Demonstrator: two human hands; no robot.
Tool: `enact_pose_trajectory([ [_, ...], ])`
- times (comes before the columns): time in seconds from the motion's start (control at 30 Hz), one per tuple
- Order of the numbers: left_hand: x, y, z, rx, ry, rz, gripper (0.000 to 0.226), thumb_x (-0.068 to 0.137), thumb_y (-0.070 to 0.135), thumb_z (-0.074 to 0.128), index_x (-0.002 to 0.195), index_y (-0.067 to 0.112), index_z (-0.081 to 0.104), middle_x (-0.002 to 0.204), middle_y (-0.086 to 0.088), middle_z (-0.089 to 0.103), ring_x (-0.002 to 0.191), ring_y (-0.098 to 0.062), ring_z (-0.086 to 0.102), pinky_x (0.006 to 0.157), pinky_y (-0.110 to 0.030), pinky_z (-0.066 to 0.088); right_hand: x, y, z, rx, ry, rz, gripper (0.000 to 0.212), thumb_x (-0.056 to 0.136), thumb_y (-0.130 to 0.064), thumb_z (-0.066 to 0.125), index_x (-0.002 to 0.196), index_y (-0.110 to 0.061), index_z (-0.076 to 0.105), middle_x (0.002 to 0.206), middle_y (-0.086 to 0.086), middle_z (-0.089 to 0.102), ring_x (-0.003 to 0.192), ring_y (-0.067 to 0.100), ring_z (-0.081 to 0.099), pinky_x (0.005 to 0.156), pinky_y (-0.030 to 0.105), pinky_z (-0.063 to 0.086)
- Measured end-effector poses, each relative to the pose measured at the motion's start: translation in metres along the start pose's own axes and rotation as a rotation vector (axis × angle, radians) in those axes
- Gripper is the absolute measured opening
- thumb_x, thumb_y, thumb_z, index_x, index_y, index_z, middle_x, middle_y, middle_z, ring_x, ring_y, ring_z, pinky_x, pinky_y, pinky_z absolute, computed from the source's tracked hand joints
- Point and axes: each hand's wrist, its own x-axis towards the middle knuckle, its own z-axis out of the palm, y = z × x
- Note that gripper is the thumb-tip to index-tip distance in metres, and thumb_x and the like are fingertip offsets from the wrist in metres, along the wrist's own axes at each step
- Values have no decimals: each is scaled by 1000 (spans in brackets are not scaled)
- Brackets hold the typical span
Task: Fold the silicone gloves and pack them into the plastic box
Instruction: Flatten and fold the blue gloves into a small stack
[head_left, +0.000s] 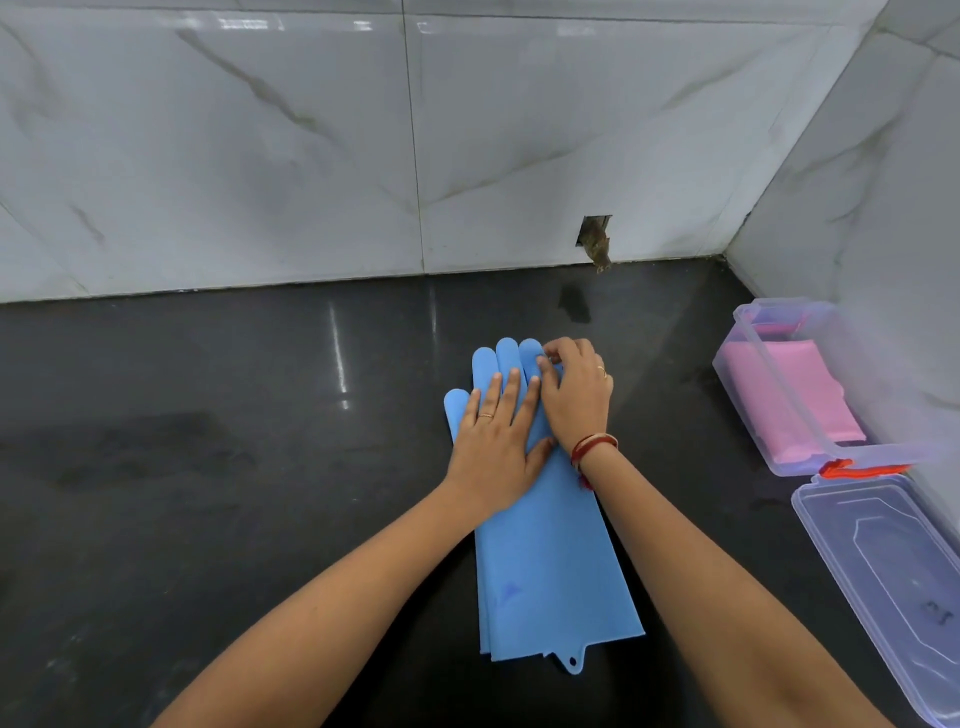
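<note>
Blue silicone gloves lie stacked flat on the dark counter, fingers pointing toward the wall, cuffs near me. My left hand presses flat on the palm area with fingers spread. My right hand rests over the glove's finger end, its fingertips curled and pinching at the rightmost blue fingers. A clear plastic box stands at the right by the side wall, with folded pink gloves inside it.
The box's clear lid lies on the counter just in front of the box, with an orange-red clasp between them. Marble walls close off the back and right. A small hole shows in the back wall.
</note>
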Motion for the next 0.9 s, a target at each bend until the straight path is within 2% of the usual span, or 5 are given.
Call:
enact_pose_trajectory([
  [0.3,3,-3,4,31,-62,22,70,94,58,18,150,23,-4,159,-8,0,145,-26,-5,113,-38,-12,0,4,-5,7,79,-51,37,96,-33,42,129,-17,47,134,8,48,120,24,49,101,42,40],
  [0.53,-7,-4,-22,-385,62,-24,55,97,33,45,146,14,29,158,-10,12,145,-27,2,116,-40,5,-29,13,-24,-84,-383,-91,55,100,-42,26,150,-24,14,160,3,9,147,21,7,117,47,4],
  [0.67,-41,-23,-56,-504,212,-243,39,91,33,53,127,22,45,129,-2,45,116,-22,45,90,-32,43,-54,19,-72,0,-190,-12,42,95,-42,44,129,-17,48,131,9,53,115,23,51,93,35,40],
  [0.77,-82,-29,-72,-406,13,-357,30,85,54,53,93,25,54,86,10,59,73,-7,58,56,-17,40,-95,35,-99,-115,-343,188,25,89,-44,53,90,-20,62,92,-1,66,76,13,57,65,25,40],
  [0.9,-114,-7,-70,-450,-171,-380,31,80,56,62,81,25,57,71,11,63,62,-2,60,52,-19,44,-137,35,-99,-90,-445,224,13,89,-31,56,83,-21,62,79,-5,63,66,3,54,54,19,39],
])
